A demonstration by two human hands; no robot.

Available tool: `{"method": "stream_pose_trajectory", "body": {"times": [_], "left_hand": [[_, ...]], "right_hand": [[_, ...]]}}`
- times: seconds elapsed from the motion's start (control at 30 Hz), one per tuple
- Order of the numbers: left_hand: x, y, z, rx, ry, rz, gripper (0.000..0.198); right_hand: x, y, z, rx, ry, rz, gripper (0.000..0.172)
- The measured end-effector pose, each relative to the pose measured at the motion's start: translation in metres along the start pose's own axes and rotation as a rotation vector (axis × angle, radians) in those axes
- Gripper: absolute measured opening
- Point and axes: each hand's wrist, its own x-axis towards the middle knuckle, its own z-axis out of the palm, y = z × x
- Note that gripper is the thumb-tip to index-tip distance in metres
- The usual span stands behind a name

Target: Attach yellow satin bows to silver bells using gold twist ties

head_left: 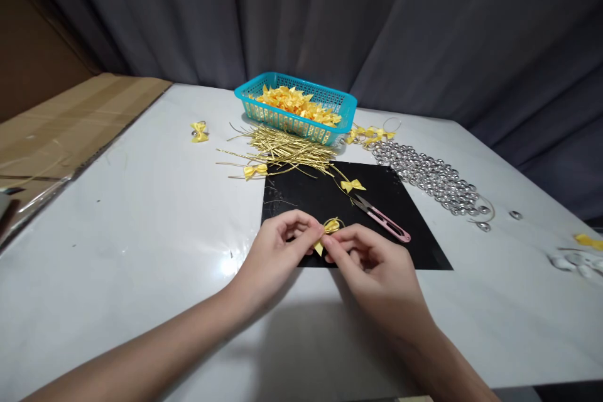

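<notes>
Between my two hands is a small yellow ribbon bow (331, 226) with a gold cord looped at it, held above the near part of a black mat (311, 195). My left hand (287, 242) pinches the bow from the left with thumb and forefinger. From the right, my right hand (372, 257) pinches it the same way, its other fingers curled. Pink-handled thread snips (384, 218) lie on the mat beyond my right hand. Another yellow bow (353, 185) rests near their tips, and one more bow on a cord (255, 171) lies at the mat's left corner.
A turquoise basket (351, 114) of yellow bows stands at the back, with a pile of gold cords (287, 147) before it. Silver beads (428, 176) spread to the right. One bow (200, 132) lies back left. Cardboard (108, 100) borders the white table (141, 232).
</notes>
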Motion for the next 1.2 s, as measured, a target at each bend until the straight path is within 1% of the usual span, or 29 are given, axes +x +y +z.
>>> {"method": "stream_pose_trajectory", "body": {"times": [0.1, 0.2, 0.3, 0.4, 0.53, 0.67, 0.77, 0.93, 1.1, 1.2], "left_hand": [[-0.0005, 0.0005, 0.0000, 0.011, 0.038, 0.003, 0.014], [-0.0009, 0.0011, 0.0005, 0.018, 0.050, -0.005, 0.014], [-0.0007, 0.0010, 0.0011, 0.003, 0.011, -0.021, 0.015], [-0.0004, 0.0003, 0.0011, 0.017, -0.026, -0.007, 0.014], [-0.0002, 0.0002, 0.0011, 0.039, -0.023, 0.019, 0.014], [-0.0014, 0.0010, 0.0027, 0.014, -0.008, 0.003, 0.015], [-0.0023, 0.0011, 0.0043, -0.026, -0.036, -0.020, 0.017], [-0.0021, 0.0009, 0.0047, -0.026, -0.052, -0.023, 0.012], [-0.0035, -0.0006, 0.0037, 0.011, -0.084, 0.023, 0.014], [-0.0042, -0.0028, 0.0038, 0.065, -0.074, 0.065, 0.017]], "right_hand": [[-0.0015, -0.0036, -0.0008, -0.017, -0.013, 0.046, 0.018], [-0.0016, -0.0050, -0.0003, -0.014, -0.023, 0.047, 0.018], [-0.0002, -0.0026, 0.0016, 0.018, -0.032, 0.033, 0.020], [0.0003, 0.0009, 0.0027, 0.037, -0.033, 0.024, 0.021], [-0.0010, 0.0022, 0.0024, 0.049, -0.031, 0.029, 0.022], [-0.0018, -0.0003, 0.0022, 0.091, -0.033, 0.043, 0.021], [-0.0014, -0.0017, 0.0029, 0.094, -0.038, 0.056, 0.019], [0.0002, -0.0024, 0.0039, 0.096, -0.033, 0.059, 0.018], [0.0003, -0.0020, 0.0055, 0.108, -0.025, 0.057, 0.020], [0.0000, -0.0026, 0.0048, 0.101, -0.037, 0.051, 0.020]]}}
